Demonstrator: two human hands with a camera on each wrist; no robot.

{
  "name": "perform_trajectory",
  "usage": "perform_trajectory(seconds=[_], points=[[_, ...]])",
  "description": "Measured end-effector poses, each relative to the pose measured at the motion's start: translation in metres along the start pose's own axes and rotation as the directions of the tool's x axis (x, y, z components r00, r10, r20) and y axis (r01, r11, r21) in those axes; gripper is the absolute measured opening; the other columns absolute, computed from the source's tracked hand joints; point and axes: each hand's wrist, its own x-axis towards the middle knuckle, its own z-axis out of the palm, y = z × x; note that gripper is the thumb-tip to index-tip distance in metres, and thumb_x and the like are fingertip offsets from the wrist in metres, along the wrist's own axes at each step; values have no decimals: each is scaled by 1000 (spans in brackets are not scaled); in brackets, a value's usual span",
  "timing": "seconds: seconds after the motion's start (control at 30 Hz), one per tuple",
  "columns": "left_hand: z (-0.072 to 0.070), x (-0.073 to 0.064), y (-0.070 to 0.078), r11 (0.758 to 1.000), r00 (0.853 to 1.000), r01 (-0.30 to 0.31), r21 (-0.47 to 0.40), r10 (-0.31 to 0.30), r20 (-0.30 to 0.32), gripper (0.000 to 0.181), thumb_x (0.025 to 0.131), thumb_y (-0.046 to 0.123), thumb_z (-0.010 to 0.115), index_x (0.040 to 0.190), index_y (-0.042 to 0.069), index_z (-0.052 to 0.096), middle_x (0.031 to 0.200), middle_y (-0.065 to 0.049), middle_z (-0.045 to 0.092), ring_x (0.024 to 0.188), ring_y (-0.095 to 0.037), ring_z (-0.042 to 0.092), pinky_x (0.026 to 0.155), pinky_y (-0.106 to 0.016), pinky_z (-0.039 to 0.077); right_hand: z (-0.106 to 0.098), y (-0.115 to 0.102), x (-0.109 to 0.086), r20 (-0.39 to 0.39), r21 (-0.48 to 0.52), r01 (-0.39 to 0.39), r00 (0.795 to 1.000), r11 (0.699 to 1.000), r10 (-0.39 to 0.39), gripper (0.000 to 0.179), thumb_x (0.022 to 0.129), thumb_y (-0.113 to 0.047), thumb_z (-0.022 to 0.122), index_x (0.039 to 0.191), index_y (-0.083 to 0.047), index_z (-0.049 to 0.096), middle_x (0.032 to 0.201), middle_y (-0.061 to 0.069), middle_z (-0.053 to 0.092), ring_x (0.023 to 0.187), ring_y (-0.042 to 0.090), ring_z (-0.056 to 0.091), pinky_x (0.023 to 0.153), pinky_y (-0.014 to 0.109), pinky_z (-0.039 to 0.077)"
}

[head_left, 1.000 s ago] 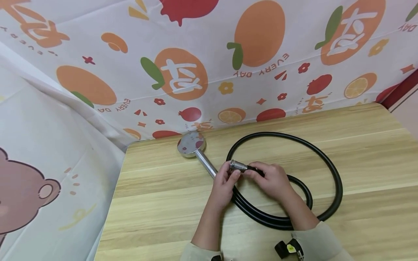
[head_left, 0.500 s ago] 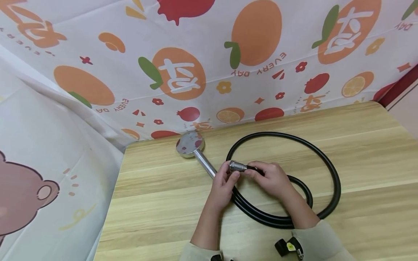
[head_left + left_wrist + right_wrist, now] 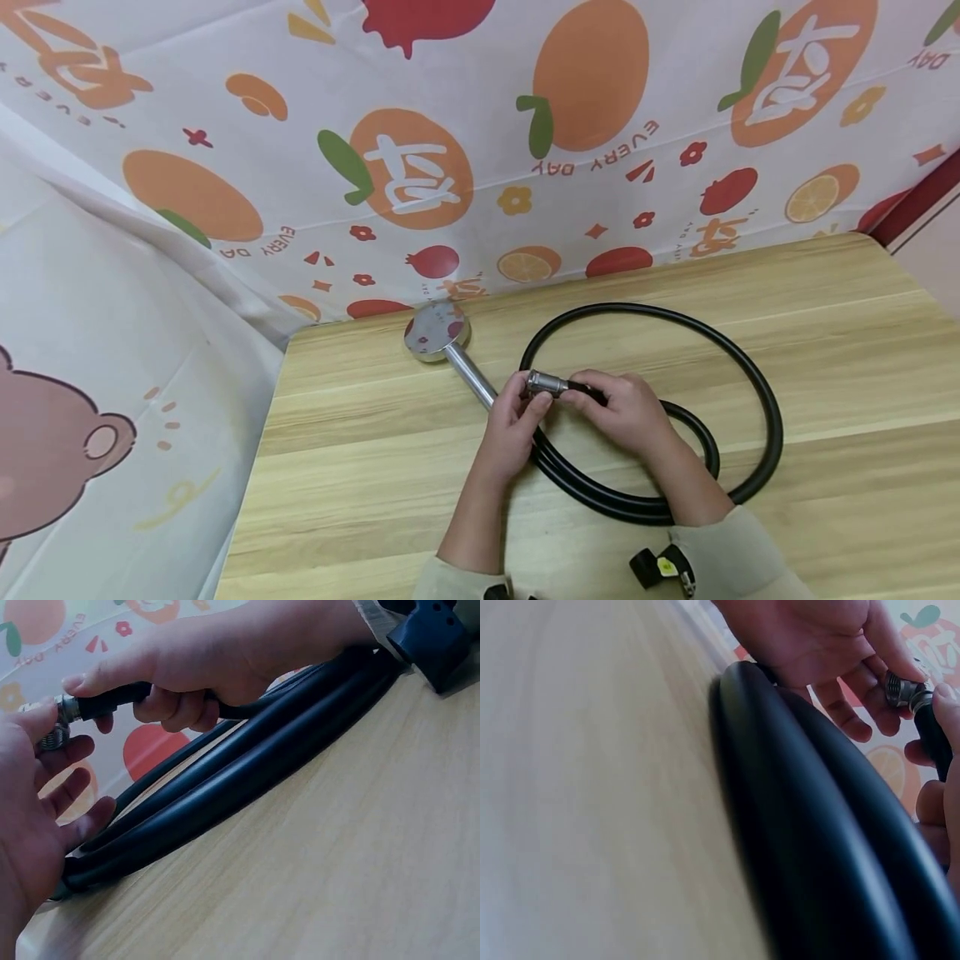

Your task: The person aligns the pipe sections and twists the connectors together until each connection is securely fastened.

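A metal hose connector (image 3: 546,382) sits at the end of a black shower hose (image 3: 767,400). My left hand (image 3: 513,425) pinches the connector between thumb and index finger; its other fingers spread loosely below in the left wrist view. Just behind the connector, my right hand (image 3: 626,414) grips the hose, fingers curled round it and thumb along its top (image 3: 124,694). A chrome shower head (image 3: 438,332) lies at the back left of the table, its handle (image 3: 471,375) slanting toward my left hand. The handle's lower end is hidden behind that hand.
The hose lies in wide loops on the wooden table (image 3: 360,492), passing under both forearms. A fruit-print cloth (image 3: 465,167) hangs along the table's back edge. White cloth with a bear print (image 3: 67,450) hangs at the left.
The head view shifts very slightly. Both hands keep the same hold on the connector and hose, and the shower head stays where it lies.
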Motion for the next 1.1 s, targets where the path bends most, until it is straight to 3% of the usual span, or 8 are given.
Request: perform_trajectory(seconds=[0.23,0.4,0.47,0.63,0.77,0.97,1.1], points=[[3,1,3,1000,999,22,-21,-22,-30,18,100,15,57,110,0,56,105,-10,62,92,-12,56,83,-24,49,2,3,-1,-85,-71,84,992,994,-90,23,91,-43,67,92,-21,74,79,-8,73,52,-5,47,49,17,43],[4,1,4,999,998,37,-30,-39,-58,18,100,13,57,111,-1,56,106,-10,63,93,-11,57,84,-22,50,2,5,-1,-114,-99,116,985,988,-127,20,87,-36,73,96,-19,74,70,-11,65,53,-3,44,48,17,40],[5,1,5,999,996,42,-25,-44,-71,18,100,13,57,111,-1,57,106,-10,63,92,-11,57,83,-21,49,3,5,-2,-123,-117,125,982,985,-140,20,85,-33,76,98,-19,74,67,-12,60,54,-1,45,49,19,40],[5,3,3,999,993,49,4,-49,-109,19,100,13,56,113,-1,57,105,-10,62,90,-10,55,81,-20,48,7,4,-1,-166,-177,135,972,975,-165,27,81,-32,79,102,-17,75,83,-5,72,70,9,62,67,32,47],[5,4,0,998,986,49,-35,-54,-158,21,100,14,56,113,-2,56,106,-8,63,94,-12,58,85,-21,51,13,-2,0,-198,-215,92,971,972,-135,32,80,-32,81,105,-13,74,90,0,74,82,19,67,76,41,45],[5,5,-2,992,974,26,-122,-53,-223,21,99,11,58,109,-6,55,102,-5,65,94,-15,60,86,-23,52,22,-13,-1,-232,-229,-45,973,972,-10,36,82,-33,80,108,-10,71,97,6,73,95,27,67,96,48,50],[7,5,-2,988,968,28,-150,-64,-243,21,98,11,59,107,-7,55,100,-4,65,92,-13,60,85,-25,53,24,-15,-1,-257,-205,-65,966,977,11,34,81,-29,82,105,-9,73,99,5,72,94,24,66,90,43,53]])
